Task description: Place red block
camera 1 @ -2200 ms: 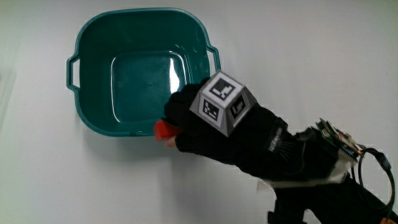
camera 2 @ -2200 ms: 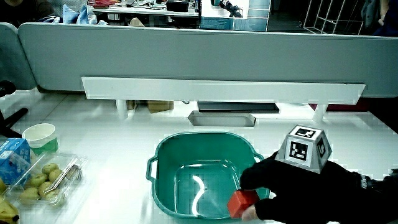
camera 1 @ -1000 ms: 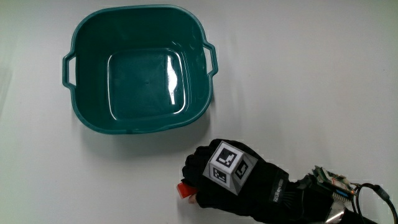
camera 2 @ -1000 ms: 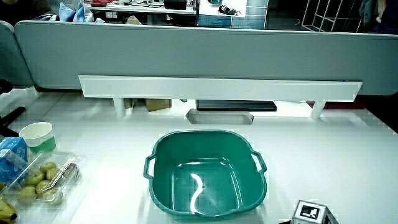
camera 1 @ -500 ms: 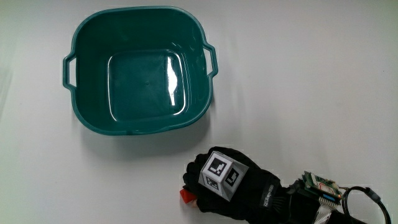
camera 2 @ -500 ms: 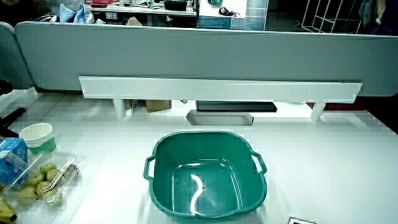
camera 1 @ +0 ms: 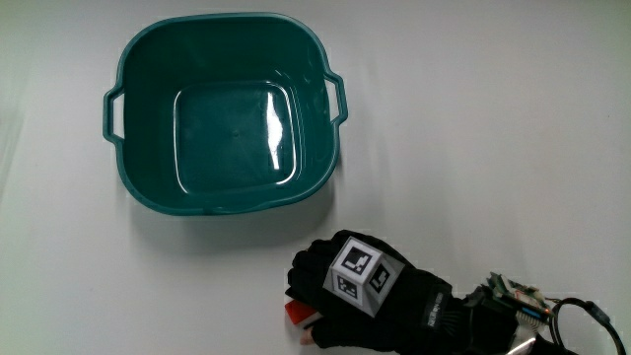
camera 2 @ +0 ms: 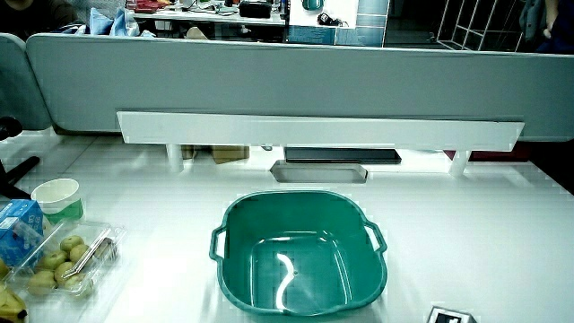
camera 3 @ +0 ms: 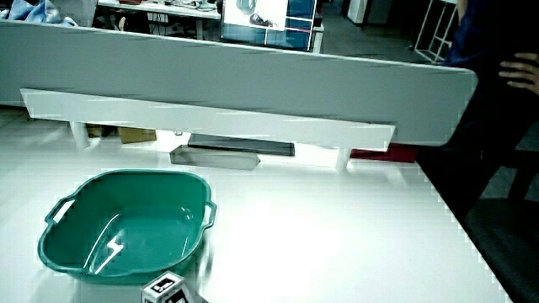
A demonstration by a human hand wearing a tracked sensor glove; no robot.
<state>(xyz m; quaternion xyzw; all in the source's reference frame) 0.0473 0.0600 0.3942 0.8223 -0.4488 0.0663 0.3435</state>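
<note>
Table (camera 1: 493,118), white and wide, carries everything here, and the hand rests on it at the part nearest to the person. The low grey partition (camera 2: 287,72) stands at the table's edge farthest from the hand, and a white shelf (camera 2: 314,133) runs along its foot in both side views. The green basin (camera 1: 225,113) is the biggest thing on the table; it lies farther from the person than the hand, close to it but not touching, and nothing is inside it. It has a small handle on each of two facing sides. The hand (camera 1: 370,296) in the black glove lies low on the table with its forearm reaching toward the person, and the patterned cube (camera 1: 360,273) sits on its back; in the side views only the top of this cube shows at the lower border (camera 2: 448,316). The fingers (camera 1: 306,271) are curled and pressed down around the red block (camera 1: 298,314), which sits on the table under the fingertips, nearer to the person than the basin. Only a small corner of the block is visible, so I cannot tell if the fingers truly pinch it or only cover it. In a side view, well apart from the hand, a clear box of fruit (camera 2: 63,265), a blue carton (camera 2: 20,224) and a paper cup (camera 2: 57,199) stand together.
</note>
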